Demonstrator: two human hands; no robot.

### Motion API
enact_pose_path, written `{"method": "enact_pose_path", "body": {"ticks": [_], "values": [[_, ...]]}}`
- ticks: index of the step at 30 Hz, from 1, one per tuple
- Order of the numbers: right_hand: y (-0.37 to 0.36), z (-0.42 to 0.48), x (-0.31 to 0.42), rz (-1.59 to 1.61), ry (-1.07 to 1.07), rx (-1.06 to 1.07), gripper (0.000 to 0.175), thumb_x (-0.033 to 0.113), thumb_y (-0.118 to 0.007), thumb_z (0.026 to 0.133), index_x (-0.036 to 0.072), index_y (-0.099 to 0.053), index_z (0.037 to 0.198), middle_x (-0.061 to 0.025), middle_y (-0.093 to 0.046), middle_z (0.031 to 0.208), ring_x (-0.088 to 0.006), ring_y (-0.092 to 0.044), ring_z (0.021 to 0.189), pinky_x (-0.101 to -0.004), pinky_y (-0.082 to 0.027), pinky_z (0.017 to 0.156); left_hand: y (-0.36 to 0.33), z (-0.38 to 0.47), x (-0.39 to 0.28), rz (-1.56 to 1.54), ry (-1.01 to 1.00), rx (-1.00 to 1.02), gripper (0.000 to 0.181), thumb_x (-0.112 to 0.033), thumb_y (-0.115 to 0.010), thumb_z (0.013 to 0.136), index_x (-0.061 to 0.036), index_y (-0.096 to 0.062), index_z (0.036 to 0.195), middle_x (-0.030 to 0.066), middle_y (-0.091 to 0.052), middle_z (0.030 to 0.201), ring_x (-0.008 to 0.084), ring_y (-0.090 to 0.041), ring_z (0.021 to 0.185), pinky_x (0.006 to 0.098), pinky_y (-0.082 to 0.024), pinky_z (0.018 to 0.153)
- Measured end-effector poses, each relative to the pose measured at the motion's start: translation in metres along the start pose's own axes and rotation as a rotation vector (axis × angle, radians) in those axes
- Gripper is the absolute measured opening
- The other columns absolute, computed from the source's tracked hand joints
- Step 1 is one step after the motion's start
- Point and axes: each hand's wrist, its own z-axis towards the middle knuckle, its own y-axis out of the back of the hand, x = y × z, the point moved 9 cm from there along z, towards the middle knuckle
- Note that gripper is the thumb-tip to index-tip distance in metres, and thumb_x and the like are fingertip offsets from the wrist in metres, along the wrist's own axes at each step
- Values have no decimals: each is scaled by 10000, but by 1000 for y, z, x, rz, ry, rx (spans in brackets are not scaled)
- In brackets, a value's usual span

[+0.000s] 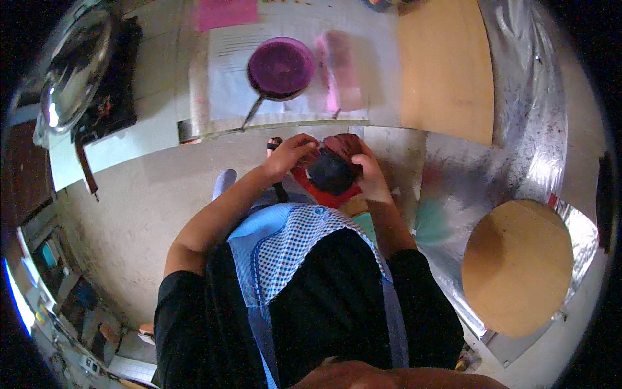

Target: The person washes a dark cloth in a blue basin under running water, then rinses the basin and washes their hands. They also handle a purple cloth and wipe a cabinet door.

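Low in front of my body, below the table edge, is a dark round object (331,171) with a reddish-brown part (344,145) at its far side. It is too blurred to name more exactly. My right hand (373,170) grips its right side, thumb on the near face. At its left, my left hand (290,154) has bent fingers close to the reddish-brown part; whether they pinch anything cannot be made out. Something flat and red (316,187) shows beneath the dark object.
On the table ahead stand a pan (252,113) with a purple round interior (281,67) and a pink block-like package (341,73). A wooden board (444,68) lies to their right. A round wooden board (517,270) rests on foil at right. A shiny metal lid (80,63) is far left.
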Motion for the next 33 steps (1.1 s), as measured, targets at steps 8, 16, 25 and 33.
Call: {"method": "enact_pose_path", "body": {"ticks": [8, 16, 25, 33], "values": [[-169, 33, -61, 199, 13, 187, 590, 55, -544, 675, 6, -496, 1260, -104, -570, 1233, -258, -529, 1160, -384, -378, 1037, 79, -188, -48, -353, -489, -194, 587, -489, -456, 941, -81, -430, 1362, 73, -501, 1303, 212, -440, 1226, 368, -352, 1035], [-360, 24, -158, 145, -162, 380, 545, 24, -515, 694, 35, -527, 1239, -81, -587, 1195, -233, -553, 1112, -369, -408, 1020, 176, -380, -5, -445, -661, -460, 516, -317, -587, 914, -36, -459, 1328, 78, -550, 1219, 174, -542, 1087, 329, -453, 914], [-526, -14, -323, 94, -440, 480, 478, -15, -504, 791, 46, -518, 1264, -92, -564, 1250, -236, -533, 1164, -389, -405, 1026, 261, -576, 94, -648, -838, -791, 341, -140, -632, 878, -9, -523, 1172, 56, -609, 1022, 134, -598, 909, 278, -498, 820], [-614, -54, -371, -195, -414, 850, 870, 257, -721, 799, 138, -187, 1475, -139, -356, 1408, -270, -398, 1277, -409, -301, 1079, 294, -656, 104, -647, -878, -992, 265, -159, -609, 886, -25, -553, 1108, 48, -621, 983, 107, -599, 869, 248, -498, 753]]}}
